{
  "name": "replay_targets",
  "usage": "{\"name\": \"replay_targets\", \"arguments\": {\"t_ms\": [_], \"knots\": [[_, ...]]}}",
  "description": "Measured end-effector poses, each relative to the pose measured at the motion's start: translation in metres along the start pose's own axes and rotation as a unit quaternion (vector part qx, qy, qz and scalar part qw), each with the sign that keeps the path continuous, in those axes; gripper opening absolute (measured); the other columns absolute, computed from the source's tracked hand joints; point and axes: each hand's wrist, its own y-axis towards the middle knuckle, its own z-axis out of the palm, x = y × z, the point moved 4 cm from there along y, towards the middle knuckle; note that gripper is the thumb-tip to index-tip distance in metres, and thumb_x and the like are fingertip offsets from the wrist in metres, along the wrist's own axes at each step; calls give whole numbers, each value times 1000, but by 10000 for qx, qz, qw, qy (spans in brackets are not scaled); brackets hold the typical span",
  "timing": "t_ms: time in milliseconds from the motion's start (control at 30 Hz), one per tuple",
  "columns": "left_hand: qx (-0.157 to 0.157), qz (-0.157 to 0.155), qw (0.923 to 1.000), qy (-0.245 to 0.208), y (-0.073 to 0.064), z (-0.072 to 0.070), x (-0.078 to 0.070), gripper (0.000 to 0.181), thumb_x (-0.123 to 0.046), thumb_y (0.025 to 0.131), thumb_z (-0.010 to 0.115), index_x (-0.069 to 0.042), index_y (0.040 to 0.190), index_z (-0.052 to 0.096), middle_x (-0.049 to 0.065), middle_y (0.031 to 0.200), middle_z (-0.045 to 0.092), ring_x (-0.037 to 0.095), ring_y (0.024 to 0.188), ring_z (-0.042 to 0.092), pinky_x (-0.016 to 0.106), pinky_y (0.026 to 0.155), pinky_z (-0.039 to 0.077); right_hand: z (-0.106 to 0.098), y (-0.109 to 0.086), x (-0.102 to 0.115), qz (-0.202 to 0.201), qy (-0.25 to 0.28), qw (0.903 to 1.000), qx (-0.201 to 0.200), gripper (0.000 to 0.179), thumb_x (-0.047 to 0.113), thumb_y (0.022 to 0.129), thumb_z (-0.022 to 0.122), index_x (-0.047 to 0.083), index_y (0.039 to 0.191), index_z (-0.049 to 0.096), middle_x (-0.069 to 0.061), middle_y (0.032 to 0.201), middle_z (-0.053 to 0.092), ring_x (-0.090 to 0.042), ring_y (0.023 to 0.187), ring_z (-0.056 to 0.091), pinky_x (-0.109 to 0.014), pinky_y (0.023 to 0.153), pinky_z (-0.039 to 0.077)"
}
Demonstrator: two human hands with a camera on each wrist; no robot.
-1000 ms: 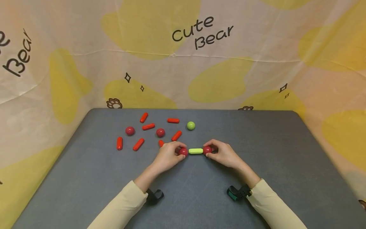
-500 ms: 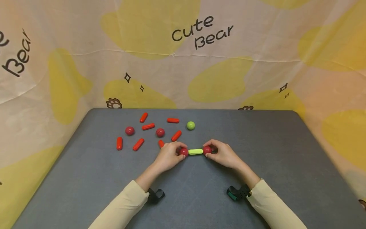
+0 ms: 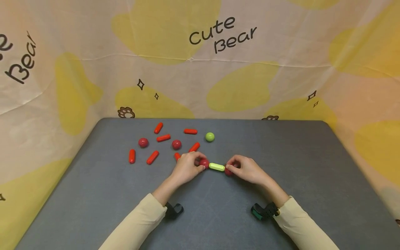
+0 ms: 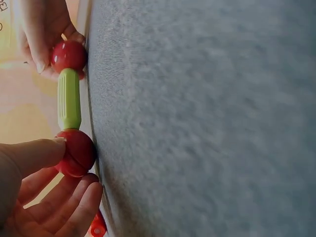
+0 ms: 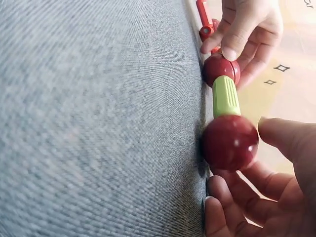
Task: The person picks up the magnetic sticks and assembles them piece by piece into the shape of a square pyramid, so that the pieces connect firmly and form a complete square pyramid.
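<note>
I have the green rod (image 3: 217,167) bridged between the left ball (image 4: 77,153) and the right ball (image 5: 230,143), both red, and on my feeds each end of it looks to be touching. So this, I judge, is the joining step, close to complete; how firm the joints are, I can't tell from here. The left hand (image 3: 186,168) pinches its ball, thumb on the near side, fingers round the far side. The right hand (image 3: 248,170) curls loosely about the other ball, fingers beneath it, thumb tip right at its edge; whether that thumb presses, I can't make out. The next move, to my mind, calls for a light, straight push inward to check the fit, since a twist could pop an end off. Position now: the rod lies in the gap between the hands, just off the fingertips, neither hand on it. It slants over the table (image 3: 281,146), right end lower in the head view. Past the left hand I see loose red rods (image 3: 152,157), spare red balls (image 3: 176,144) and a green ball (image 3: 210,136), all apart from the joined piece.
</note>
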Motion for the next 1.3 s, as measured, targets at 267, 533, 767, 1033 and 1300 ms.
{"name": "replay_targets", "arguments": {"t_ms": [267, 533, 767, 1033, 1300], "knots": [[193, 142, 9997, 0, 13, 6, -5, 25, -10, 76, 73, -11, 100, 69, 1, 91, 69, 11, 76, 65, 27, 66, 49, 4, 0, 3, -132, 105, 9992, 356, 18, 20, 85, 63, 10, 100, 66, 3, 80, 61, -7, 69, 52, -21, 61, 43], [513, 168, 9980, -341, 23, 16, -10, 24, -9, 78, 71, -11, 101, 68, 1, 93, 69, 11, 78, 66, 26, 68, 51, 6, 1, 9, -145, 27, 9989, 436, 19, 19, 83, 63, 8, 98, 66, 4, 75, 62, -5, 61, 51, -22, 56, 41], [449, 302, 9979, -346, 28, 22, -15, 21, -10, 78, 71, -11, 99, 69, 2, 91, 69, 9, 72, 65, 22, 61, 49, 11, 3, 10, 32, 83, 9982, 591, 20, 22, 83, 66, 8, 97, 65, 5, 70, 60, -5, 57, 50, -21, 54, 38], [444, 369, 9979, -297, 31, 25, -16, 20, -9, 79, 70, -11, 99, 69, 2, 91, 69, 10, 71, 65, 23, 61, 48, 13, 4, 11, 117, 126, 9980, 608, 21, 22, 83, 66, 7, 97, 63, 4, 69, 58, -6, 55, 49, -22, 51, 36], [348, 320, 9984, -321, 25, 13, -18, 22, -10, 79, 70, -12, 100, 69, 2, 98, 68, 11, 77, 66, 23, 63, 50, 11, 3, 12, 150, 115, 9984, 525, 20, 21, 83, 66, 5, 96, 63, 3, 68, 57, -7, 54, 47, -21, 49, 34]]}}
